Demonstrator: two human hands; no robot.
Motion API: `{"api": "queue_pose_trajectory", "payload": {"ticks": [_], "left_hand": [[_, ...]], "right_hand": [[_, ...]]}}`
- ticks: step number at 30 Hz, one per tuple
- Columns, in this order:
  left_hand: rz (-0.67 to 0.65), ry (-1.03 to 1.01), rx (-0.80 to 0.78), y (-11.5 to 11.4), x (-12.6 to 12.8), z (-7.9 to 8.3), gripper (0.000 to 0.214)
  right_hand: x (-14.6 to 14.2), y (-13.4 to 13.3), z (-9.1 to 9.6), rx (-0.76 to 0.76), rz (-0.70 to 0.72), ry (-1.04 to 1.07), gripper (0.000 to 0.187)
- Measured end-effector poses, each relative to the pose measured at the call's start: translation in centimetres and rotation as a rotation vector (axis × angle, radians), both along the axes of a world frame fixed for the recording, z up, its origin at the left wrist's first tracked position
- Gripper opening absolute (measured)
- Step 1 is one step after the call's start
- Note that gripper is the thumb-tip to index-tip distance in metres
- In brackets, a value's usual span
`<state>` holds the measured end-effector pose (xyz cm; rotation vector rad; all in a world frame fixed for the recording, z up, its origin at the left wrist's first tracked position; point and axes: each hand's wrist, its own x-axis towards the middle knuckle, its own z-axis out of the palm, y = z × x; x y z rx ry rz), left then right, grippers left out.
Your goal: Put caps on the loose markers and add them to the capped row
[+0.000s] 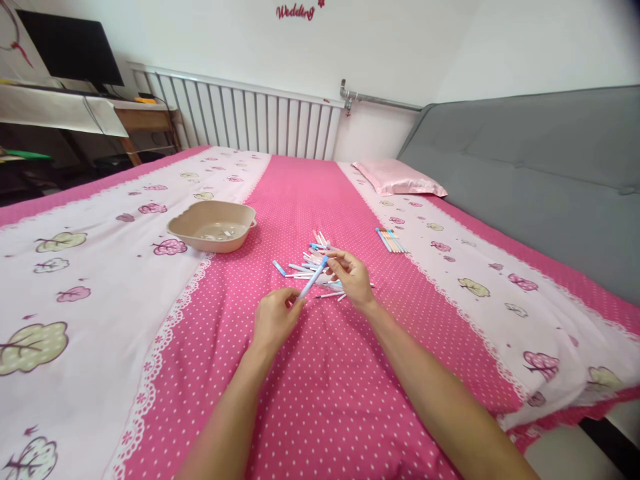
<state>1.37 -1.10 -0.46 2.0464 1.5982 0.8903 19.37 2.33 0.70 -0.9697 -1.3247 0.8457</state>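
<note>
A marker pen (313, 279) with a pale barrel and a blue cap slants up between my two hands. Its lower end is in the closed fingers of my left hand (275, 320). My right hand (353, 275) pinches the blue cap at the upper end. Just beyond and beneath lies a loose heap of slim pens and pen parts (303, 268), partly hidden by my right hand. A separate blue cap (279, 268) rests to the left of the heap.
A beige plastic basin (213, 243) with small white pieces inside stands at the left. On the right, several pens (391, 241) lie side by side in a row. Everything rests on a pink patterned bedsheet (320, 400). A pink pillow (397, 177) lies by the grey headboard (525, 153).
</note>
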Motion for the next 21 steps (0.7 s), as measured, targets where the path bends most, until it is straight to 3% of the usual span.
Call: {"api": "queue_pose_trajectory", "payload": {"ticks": [7, 12, 16, 21], "left_hand": [[0.091, -0.05, 0.027, -0.1, -0.1, 0.1, 0.017], [0.172, -0.071, 0.068, -0.2, -0.1, 0.4, 0.014], [0.175, -0.072, 0.089, -0.3, 0.1, 0.3, 0.013], [0.141, -0.079, 0.094, -0.4, 0.3, 0.0, 0.015]], "right_hand": [[-0.2, -0.2, 0.2, -0.044, 0.032, 0.03, 0.04], [-1.0, -0.3, -0.6, -0.129, 0.158, 0.005, 0.034], [-2.2, -0.6, -1.0, -0.159, 0.233, -0.037, 0.031], [-2.8, -0.9, -1.0, -0.187, 0.216, -0.017, 0.032]]}}
